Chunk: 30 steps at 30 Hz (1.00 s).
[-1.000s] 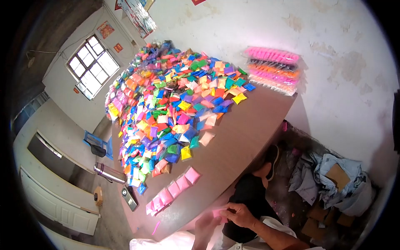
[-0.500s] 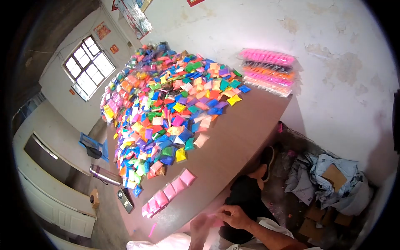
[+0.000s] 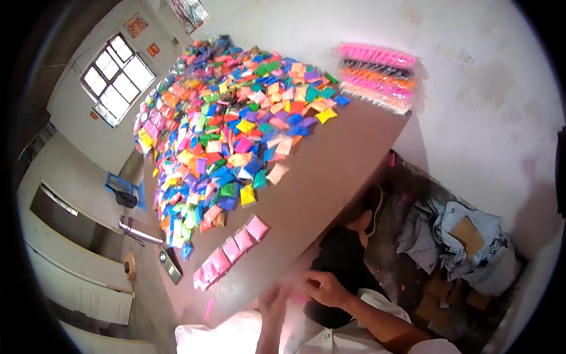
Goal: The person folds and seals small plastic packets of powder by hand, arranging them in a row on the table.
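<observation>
Over my lap at the table's near edge, my left hand (image 3: 273,300) is raised, its fingers washed out by glare and blurred. Close to its right, my right hand (image 3: 325,289) has its fingers curled in a pinch. A faint pinkish haze shows between the two hands; whether it is an object cannot be made out. In front of them on the brown table (image 3: 295,230) lies a row of several pink packets (image 3: 232,250), side by side. A thin pink strip (image 3: 209,308) rests near the table's front edge.
A large heap of small colourful packets (image 3: 224,141) covers the table's far left. Bagged stacks of packets (image 3: 377,76) stand by the wall. A thermos (image 3: 140,230) and a dark flat device (image 3: 170,265) sit at the left edge. Grey bags (image 3: 471,248) and cardboard lie on the floor.
The view has shifted slightly, so the table and packets appear higher and further left. My left hand has risen a little beside my right hand, which keeps its pinch.
</observation>
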{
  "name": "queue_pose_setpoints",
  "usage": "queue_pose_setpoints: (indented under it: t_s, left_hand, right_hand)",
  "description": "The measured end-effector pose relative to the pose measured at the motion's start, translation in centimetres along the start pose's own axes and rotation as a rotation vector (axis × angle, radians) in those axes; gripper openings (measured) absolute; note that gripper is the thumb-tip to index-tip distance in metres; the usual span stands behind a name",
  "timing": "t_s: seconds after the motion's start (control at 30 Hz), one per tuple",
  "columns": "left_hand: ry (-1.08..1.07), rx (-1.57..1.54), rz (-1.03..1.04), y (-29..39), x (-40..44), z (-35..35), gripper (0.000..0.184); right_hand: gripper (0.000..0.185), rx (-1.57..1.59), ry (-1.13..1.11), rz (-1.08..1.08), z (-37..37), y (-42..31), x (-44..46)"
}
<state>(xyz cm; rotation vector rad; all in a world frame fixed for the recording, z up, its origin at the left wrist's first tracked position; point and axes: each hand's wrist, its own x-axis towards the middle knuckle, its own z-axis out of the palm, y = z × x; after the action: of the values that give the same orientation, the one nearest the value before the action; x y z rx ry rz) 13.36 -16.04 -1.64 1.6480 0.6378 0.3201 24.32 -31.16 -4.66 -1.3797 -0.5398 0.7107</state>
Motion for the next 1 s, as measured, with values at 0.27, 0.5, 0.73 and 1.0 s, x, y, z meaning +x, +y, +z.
queue_pose_setpoints:
  t_s: [0.27, 0.5, 0.73, 1.0]
  left_hand:
    - [0.085, -0.053, -0.009, -0.7, 0.2, 0.5, 0.016]
    - [-0.026, 0.087, -0.033, -0.5, -0.5, 0.7, 0.028]
    - [0.007, 0.124, -0.004, -0.2, -0.8, 0.9, 0.027]
    - [-0.048, -0.079, -0.074, 0.2, -1.3, 1.4, 0.022]
  right_hand:
    - [0.024, 0.041, 0.013, -0.083, 0.5, 1.1, 0.2]
    - [0.015, 0.085, 0.105, -0.149, 0.4, -1.8, -0.1]
    - [0.020, 0.126, 0.026, -0.018, 0.1, -0.2, 0.1]
    - [0.023, 0.197, 0.092, 0.020, 0.5, 0.3, 0.0]
